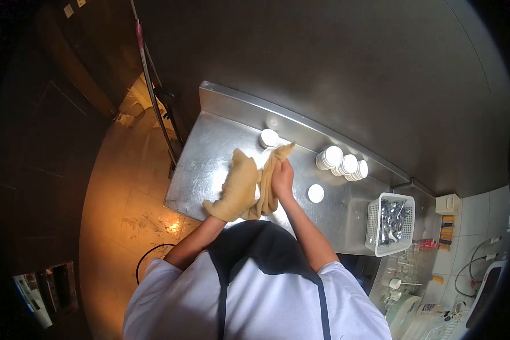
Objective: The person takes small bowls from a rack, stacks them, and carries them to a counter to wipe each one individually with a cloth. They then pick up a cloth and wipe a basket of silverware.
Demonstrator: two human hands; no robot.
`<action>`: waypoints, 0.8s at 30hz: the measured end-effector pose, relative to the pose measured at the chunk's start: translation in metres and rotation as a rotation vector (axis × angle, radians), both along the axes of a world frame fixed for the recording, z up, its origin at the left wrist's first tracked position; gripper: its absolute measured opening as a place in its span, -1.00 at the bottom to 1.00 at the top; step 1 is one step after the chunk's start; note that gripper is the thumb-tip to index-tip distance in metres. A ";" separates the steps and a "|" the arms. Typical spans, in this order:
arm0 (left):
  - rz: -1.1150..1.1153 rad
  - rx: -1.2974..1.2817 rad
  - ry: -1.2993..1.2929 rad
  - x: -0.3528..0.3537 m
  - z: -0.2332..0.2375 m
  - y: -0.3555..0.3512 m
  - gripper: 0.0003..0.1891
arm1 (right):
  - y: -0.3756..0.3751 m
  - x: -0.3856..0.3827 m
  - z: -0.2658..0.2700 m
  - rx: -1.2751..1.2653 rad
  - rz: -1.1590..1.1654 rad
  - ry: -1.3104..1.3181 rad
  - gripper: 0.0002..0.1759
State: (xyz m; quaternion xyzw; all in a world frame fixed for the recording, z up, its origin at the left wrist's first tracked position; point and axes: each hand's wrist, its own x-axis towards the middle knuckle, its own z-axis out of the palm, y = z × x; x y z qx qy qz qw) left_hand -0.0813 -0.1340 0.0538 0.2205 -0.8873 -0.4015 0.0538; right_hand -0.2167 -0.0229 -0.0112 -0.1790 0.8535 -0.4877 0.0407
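Note:
A tan cloth [241, 184] is draped over my left hand, hiding its fingers. My right hand [283, 179] is closed on another part of the cloth, which hangs down between both hands above the steel counter [204, 147]. Something white shows partly between the folds, too covered to make out. Just beyond the cloth, a white cup or small bowl [269, 137] stands near the counter's back ledge. To the right of my right hand lies a round white piece [315, 193].
Stacks of white cups [329, 158] stand along the back ledge. A white basket [372, 226] of metal cutlery sits at the counter's right, with glassware [405, 263] beyond it. Long-handled poles [153, 93] lean at the left, beyond the counter's edge.

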 end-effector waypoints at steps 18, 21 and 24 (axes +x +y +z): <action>0.074 0.615 0.537 0.031 0.050 -0.022 -0.54 | 0.047 -0.029 0.040 -0.519 0.203 -0.689 -0.57; 0.105 0.837 0.506 0.018 0.068 -0.018 -0.54 | 0.077 0.006 0.080 -0.822 0.391 -0.691 -0.52; 0.242 1.535 0.464 0.008 0.095 -0.007 -0.60 | 0.089 0.016 0.078 -0.915 0.470 -0.813 -0.35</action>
